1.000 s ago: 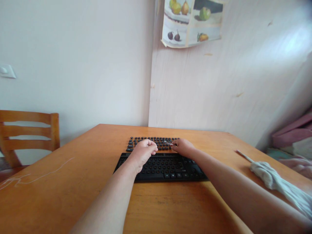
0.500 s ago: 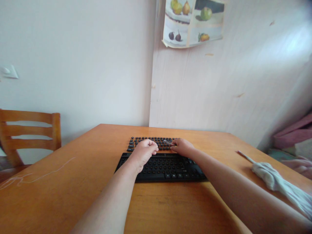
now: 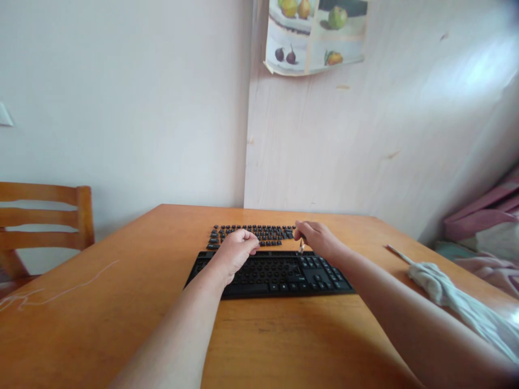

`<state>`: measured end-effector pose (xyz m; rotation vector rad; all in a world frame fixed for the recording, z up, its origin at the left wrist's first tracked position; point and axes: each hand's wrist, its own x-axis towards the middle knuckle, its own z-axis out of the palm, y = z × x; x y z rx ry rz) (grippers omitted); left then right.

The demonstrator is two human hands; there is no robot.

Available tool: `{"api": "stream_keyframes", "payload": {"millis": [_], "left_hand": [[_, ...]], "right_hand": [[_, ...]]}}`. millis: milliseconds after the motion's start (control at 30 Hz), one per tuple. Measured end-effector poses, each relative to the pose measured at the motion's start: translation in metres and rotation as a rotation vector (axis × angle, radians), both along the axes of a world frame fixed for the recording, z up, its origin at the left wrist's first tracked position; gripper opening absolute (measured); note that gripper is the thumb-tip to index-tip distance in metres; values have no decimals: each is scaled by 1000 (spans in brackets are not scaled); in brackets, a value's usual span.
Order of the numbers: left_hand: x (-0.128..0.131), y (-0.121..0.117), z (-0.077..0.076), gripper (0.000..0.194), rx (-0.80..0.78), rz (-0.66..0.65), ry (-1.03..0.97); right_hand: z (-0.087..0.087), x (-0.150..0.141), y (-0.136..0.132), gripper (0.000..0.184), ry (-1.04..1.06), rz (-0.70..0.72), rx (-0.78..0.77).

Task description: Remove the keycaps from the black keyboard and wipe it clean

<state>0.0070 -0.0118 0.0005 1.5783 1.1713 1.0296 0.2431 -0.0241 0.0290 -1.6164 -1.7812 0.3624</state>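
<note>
A black keyboard [image 3: 259, 289] lies across the table in front of me, many keycaps gone from its main block while the number pad at right still has its keys. Behind it, loose black keycaps [image 3: 265, 233] are laid out in rows. My left hand [image 3: 239, 251] hovers over the keyboard's left part, fingers pinched together; what they hold, if anything, is hidden. In my right hand [image 3: 314, 235] is a thin two-pronged wire keycap puller [image 3: 301, 247], its prongs pointing down at the keyboard's back edge, left of the number pad.
A grey-white cloth [image 3: 430, 281] and a thin stick [image 3: 399, 254] lie on the right of the wooden table [image 3: 133, 313]. White thread [image 3: 89, 281] trails on the left. A wooden chair [image 3: 44, 216] stands at left; fruit pictures [image 3: 316, 38] hang on the wall.
My right hand has lifted off the keycap rows and turned the puller from pointing left to pointing down over the keyboard. The left hand keeps its pinch. The view has shifted slightly.
</note>
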Motion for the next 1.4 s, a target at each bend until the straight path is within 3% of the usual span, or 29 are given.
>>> {"api": "stream_keyframes", "payload": {"millis": [200,333,500,900,1400], "left_hand": [[2,-3,2,20,-2,-35,33],[3,-4,2,18,5,-51,39],[5,-5,2,18,2,-70,57],[11,-12,2,20,-27,-142,85],[16,-18,-1,22,-13,-242,185]], "right_hand": [[-4,-7,-38,33,204,147,-243],[-7,-2,-51,12,194,180,-316],[-6,-2,-60,11,130,220,-373],[-24,-10,-57,10,84,234,-359],[-36,-6,-43,8,497,64,-361]]}}
